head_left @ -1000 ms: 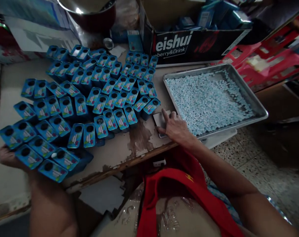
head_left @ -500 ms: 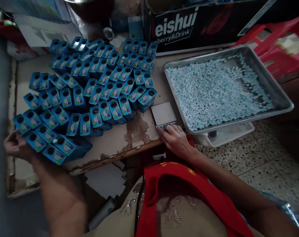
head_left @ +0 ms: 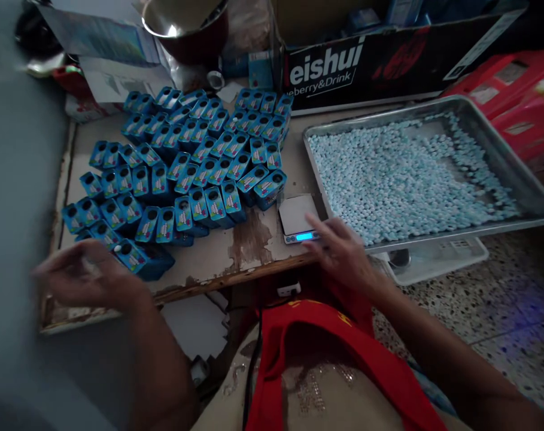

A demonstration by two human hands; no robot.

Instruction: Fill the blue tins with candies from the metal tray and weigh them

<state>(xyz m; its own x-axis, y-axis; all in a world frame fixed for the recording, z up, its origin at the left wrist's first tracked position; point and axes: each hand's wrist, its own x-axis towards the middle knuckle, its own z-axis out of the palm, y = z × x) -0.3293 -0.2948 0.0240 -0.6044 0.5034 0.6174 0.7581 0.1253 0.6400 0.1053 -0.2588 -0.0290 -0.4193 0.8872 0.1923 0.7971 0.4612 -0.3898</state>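
Note:
My right hand (head_left: 341,248) hovers at the front right of a small digital scale (head_left: 298,215), fingers spread and holding nothing I can see. Blue light shines from the scale's display, and its plate is bare apart from a fingertip over it. At the front left, my left hand (head_left: 92,275) is curled and smeared by motion; whether anything is in it cannot be made out. It overlaps the near corner of a large group of blue tins (head_left: 164,224) standing upright with round dark openings on top. A white piece lies on one front tin.
A metal tray (head_left: 433,230) of pale blue and white candies (head_left: 401,173) stands on the right. Behind are a black printed carton (head_left: 330,78), a dark red bowl (head_left: 186,45) and papers (head_left: 123,78). A red plastic stool (head_left: 518,90) is at far right.
My left hand has come away from the tins' outer left side and moved right. My right hand has lifted off the scale's front edge, fingers spreading. The display now glows blue.

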